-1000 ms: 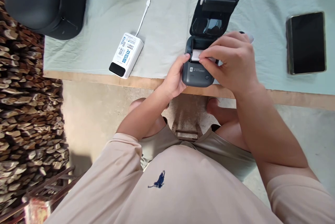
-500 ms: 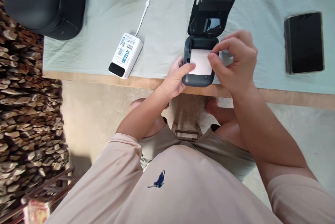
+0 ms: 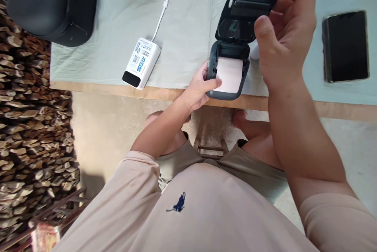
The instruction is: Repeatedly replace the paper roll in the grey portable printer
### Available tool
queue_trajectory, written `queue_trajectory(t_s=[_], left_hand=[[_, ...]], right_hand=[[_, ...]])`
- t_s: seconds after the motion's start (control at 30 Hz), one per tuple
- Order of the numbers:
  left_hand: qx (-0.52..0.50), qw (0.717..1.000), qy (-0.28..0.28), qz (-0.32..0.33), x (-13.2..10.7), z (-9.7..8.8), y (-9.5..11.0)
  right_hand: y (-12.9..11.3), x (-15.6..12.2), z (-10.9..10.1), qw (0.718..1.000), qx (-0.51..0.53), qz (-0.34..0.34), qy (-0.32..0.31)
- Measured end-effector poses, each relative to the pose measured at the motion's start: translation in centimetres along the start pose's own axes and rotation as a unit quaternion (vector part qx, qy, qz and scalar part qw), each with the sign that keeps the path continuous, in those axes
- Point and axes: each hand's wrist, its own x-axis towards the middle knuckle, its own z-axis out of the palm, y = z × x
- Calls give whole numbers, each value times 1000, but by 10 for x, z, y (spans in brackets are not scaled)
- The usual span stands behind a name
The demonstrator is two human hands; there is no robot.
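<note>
I have the left hand (image 3: 200,88) clasping a dark-grey plastic printer (image 3: 232,50); above that grip, the half-open right hand (image 3: 287,34), fingertips partly hidden, perhaps touches its lid (image 3: 238,18).

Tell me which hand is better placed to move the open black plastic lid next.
Probably the right hand: it is by the right edge of the lid, perhaps touching it. The left hand is holding the dark grey plastic device and touching white paper.
</note>
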Motion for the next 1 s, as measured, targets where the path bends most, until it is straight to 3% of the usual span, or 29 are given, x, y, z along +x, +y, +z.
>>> queue_trajectory(t_s=[0.07, 0.23, 0.37, 0.53, 0.7, 0.93, 1.0], left_hand=[[7, 1000, 5, 0, -1, 0, 0], [28, 999, 24, -21, -1, -1, 1], [13, 999, 22, -19, -1, 2, 3], [7, 1000, 14, -14, 0, 2, 2], [3, 1000, 14, -10, 1, 0, 0], [-1, 1000, 7, -19, -1, 0, -1], [8, 1000, 5, -19, -2, 0, -2]], right_hand=[[-11, -1, -1, 999, -31, 20, -5], [-29, -18, -2, 999, -25, -6, -22], [-22, -36, -1, 996, -34, -85, -21], [-10, -49, -8, 988, -118, -86, -52], [-8, -53, -11, 982, -110, -140, -62], [1, -55, -5, 995, -78, -52, -16], [8, -56, -6, 997, -60, 7, -53]])
